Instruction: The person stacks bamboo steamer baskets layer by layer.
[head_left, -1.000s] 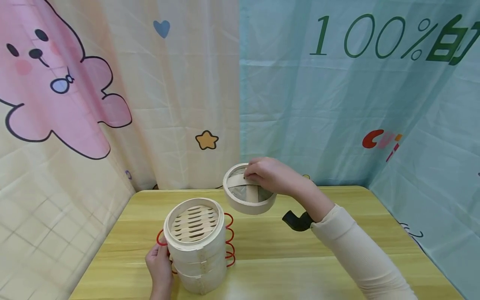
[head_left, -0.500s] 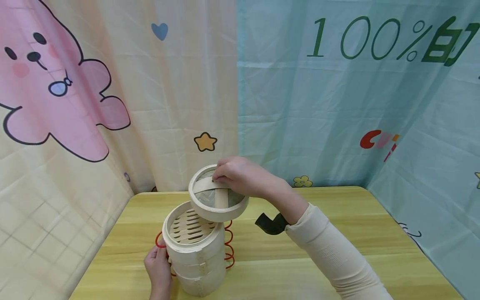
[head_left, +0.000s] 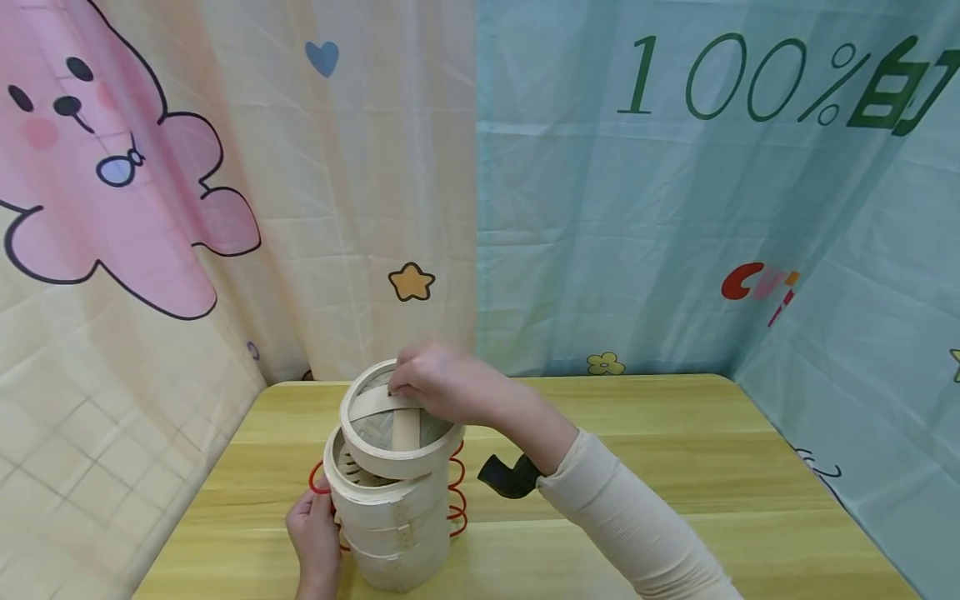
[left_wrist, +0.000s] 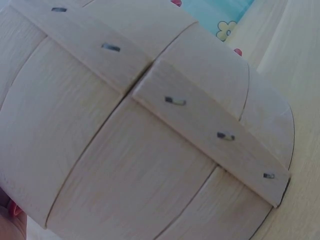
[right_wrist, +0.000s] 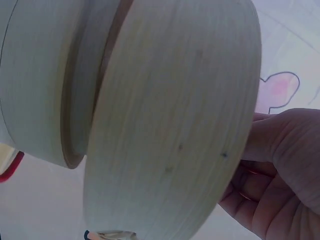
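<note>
A stacked bamboo steamer (head_left: 401, 533) stands upright on the table at the lower middle of the head view. My left hand (head_left: 313, 529) grips a red ring (head_left: 312, 475) at its upper left side. With the right hand (head_left: 442, 383) I pinch the cross strap on top of the round bamboo lid (head_left: 406, 433). The lid is tilted and overlaps the top tier, whose slatted base shows only at the left. In the left wrist view, the stapled steamer wall (left_wrist: 140, 165) fills most of the picture. The right wrist view has the lid's side (right_wrist: 170, 120) close beside the top tier's rim (right_wrist: 70, 135).
The yellow wooden table (head_left: 637, 533) extends to the right of the steamer. Several red rings line the steamer's right side. A black curved piece (head_left: 510, 477) sits by my right cuff. Behind the table hang printed curtains (head_left: 570, 208).
My right hand has brought the lid leftward and down, from the right of the steamer to over its top tier. My left hand stays at the red ring.
</note>
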